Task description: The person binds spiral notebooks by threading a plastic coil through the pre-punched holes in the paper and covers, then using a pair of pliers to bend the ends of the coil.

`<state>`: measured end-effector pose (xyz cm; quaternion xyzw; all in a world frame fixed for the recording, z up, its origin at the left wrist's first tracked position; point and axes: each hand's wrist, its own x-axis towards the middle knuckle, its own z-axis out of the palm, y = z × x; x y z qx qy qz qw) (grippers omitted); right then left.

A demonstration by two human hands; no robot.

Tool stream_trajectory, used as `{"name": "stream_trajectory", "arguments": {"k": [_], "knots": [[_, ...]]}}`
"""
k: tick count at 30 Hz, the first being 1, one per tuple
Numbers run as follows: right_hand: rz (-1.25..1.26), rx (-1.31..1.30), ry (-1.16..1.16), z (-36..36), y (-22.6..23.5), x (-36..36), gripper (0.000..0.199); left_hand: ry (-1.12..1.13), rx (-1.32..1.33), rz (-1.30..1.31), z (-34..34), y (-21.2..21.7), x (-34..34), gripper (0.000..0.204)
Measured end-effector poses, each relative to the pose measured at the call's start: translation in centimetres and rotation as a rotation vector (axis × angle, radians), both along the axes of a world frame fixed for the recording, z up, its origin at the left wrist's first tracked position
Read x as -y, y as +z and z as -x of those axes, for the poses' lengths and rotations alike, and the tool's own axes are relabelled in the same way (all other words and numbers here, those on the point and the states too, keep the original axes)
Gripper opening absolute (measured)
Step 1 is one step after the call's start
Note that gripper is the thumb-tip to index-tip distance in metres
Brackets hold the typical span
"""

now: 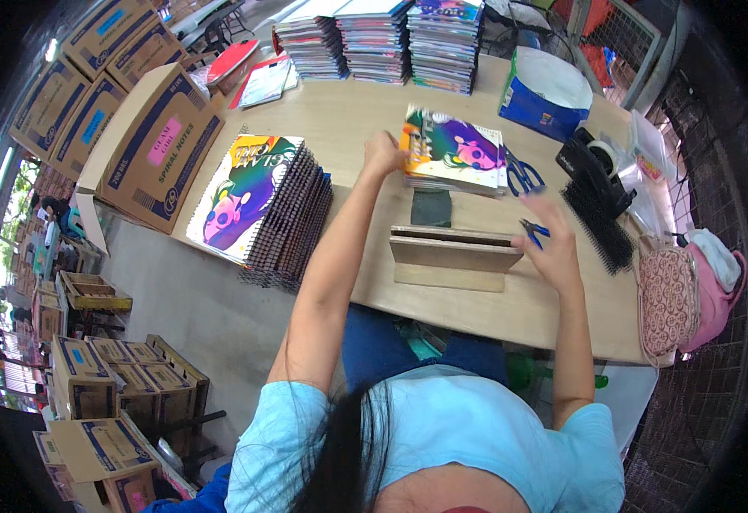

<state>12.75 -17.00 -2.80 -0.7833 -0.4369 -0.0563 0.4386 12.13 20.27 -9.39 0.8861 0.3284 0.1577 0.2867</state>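
My left hand has its fingers closed at the left edge of a short stack of notebooks with colorful illustrated covers. My right hand is bent around small pliers with blue handles, which sit between thumb and palm; its raised fingertips are blurred. Just left of that hand stands a grooved wooden block. A dark green square pad lies between block and notebooks. Dark-handled scissors rest by the notebooks' right edge. To my left rises a tall stack of spiral-bound notebooks.
An open carton stands at the table's left edge. Tall notebook piles line the back. On the right are a blue box, a black tape dispenser, black spiral coils and a patterned pouch. More cartons are stacked lower left.
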Motion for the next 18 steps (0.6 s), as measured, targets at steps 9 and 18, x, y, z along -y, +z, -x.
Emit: {"name": "stream_trajectory", "arguments": {"k": [9, 18], "knots": [[-0.434, -0.458, -0.027, -3.3, 2.3, -6.6, 0.047, -0.297, 0.833, 0.146, 13.6, 10.5, 8.3, 0.034], [-0.305, -0.303, 0.290, 5.5, 2.8, -10.7, 0.029, -0.098, 0.773, 0.347, 21.8, 2.2, 6.0, 0.037]]}}
